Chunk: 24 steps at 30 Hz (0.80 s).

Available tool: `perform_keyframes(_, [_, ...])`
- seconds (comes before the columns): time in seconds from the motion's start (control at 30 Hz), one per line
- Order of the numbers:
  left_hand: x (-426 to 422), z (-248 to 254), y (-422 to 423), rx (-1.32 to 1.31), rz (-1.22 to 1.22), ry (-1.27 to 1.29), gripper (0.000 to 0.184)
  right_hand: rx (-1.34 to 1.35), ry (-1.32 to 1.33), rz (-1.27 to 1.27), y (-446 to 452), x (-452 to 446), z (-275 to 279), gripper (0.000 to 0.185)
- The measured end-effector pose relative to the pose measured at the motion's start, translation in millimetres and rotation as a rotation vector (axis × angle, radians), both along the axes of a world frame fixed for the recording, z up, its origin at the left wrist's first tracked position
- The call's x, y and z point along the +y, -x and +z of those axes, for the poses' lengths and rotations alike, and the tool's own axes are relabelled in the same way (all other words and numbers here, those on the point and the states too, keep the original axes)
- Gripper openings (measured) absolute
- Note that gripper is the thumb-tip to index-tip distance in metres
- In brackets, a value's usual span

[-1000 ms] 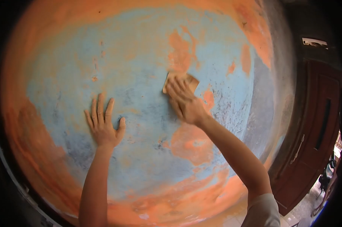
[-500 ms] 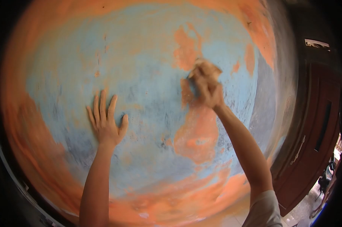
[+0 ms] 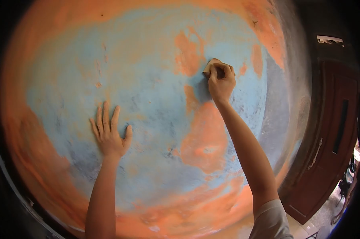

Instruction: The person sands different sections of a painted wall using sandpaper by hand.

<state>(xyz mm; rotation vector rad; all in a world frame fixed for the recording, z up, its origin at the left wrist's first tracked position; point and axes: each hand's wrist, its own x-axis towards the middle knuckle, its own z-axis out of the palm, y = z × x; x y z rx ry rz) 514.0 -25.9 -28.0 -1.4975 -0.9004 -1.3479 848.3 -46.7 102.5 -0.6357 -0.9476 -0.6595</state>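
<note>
A wall [image 3: 148, 91] fills most of the view, with a patchy blue area edged by orange and several orange patches inside it. Against its left part lies my left hand [image 3: 110, 137], palm to the surface, fingers spread, nothing held. My right hand [image 3: 222, 81] is at the upper right of the blue area, its fingers and thumb pinched round a tan sheet [image 3: 212, 65] that looks like sandpaper. The sheet is bent, and the fingers cover part of it. Below this hand is a large orange patch [image 3: 206, 137].
A dark red-brown door [image 3: 329, 151] with a long light handle [image 3: 315, 153] stands at the right. Above it is a small bright opening [image 3: 330, 40]. Grey wall [image 3: 281, 103] borders the blue area. Light floor [image 3: 307, 227] shows at the lower right.
My right hand has moved right and slightly up. It lay flat over the sheet before and now pinches it bunched up. My left hand stays at the same place on the wall.
</note>
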Motion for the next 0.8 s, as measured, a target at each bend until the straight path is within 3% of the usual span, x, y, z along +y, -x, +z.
perform_keyframes(0.33, [3.3,-0.9,-1.0,-0.008,-0.022,-0.053,0.06,-0.105,0.025,-0.017,2.9,-12.1,-9.9,0.027])
perform_keyframes(0.5, [5.5,-1.2,-0.3,-0.003,-0.003,-0.061,0.059,-0.027,0.037,0.093,-2.0,-6.1,-3.7,0.03])
perform_keyframes(0.73, [6.8,0.1,-0.5,-0.023,-0.002,-0.085,0.057,0.008,0.077,-0.006,5.4,0.1,-2.5,0.031])
perform_keyframes(0.8, [6.9,-0.9,-1.5,-0.031,-0.01,-0.085,0.057,-0.187,-0.216,-0.247,8.9,17.0,-9.6,0.034])
